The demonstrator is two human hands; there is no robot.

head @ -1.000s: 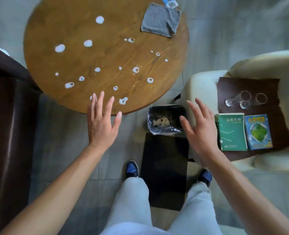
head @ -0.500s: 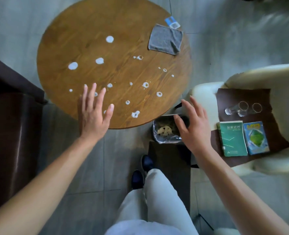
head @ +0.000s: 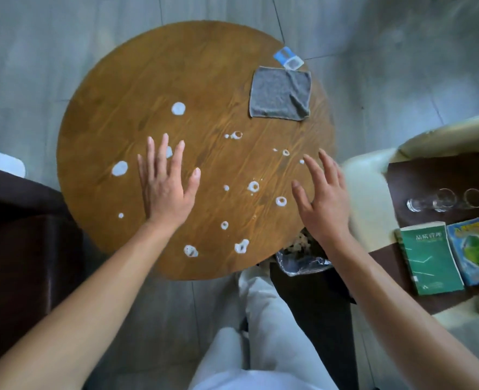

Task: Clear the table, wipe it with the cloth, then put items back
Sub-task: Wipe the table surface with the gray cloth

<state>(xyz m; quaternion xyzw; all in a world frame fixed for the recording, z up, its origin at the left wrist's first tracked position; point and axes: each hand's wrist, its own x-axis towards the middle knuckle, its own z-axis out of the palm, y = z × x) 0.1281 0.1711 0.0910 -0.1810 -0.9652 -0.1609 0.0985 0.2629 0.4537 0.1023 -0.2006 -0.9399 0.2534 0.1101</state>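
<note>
A round wooden table [head: 137, 80] is dotted with several white spill spots [head: 119, 168]. A grey cloth [head: 280, 94] lies flat at its far right, with a small blue and white packet [head: 288, 58] at the rim just beyond it. My left hand [head: 165, 181] hovers open over the table's middle left, fingers spread. My right hand [head: 324, 198] hovers open over the table's near right edge, well short of the cloth. On the cream chair [head: 364, 187] to the right lie two clear glasses [head: 446, 199], a green book [head: 429, 257] and a blue book [head: 474, 250].
A small bin [head: 303, 260] lined with a plastic bag stands under the table's near right edge, by my legs. A dark brown sofa [head: 21, 249] fills the left side. Grey tiled floor surrounds the table.
I have stepped closer, and both open hands have moved forward from the table's near edge to over its top. The table now fills more of the view.
</note>
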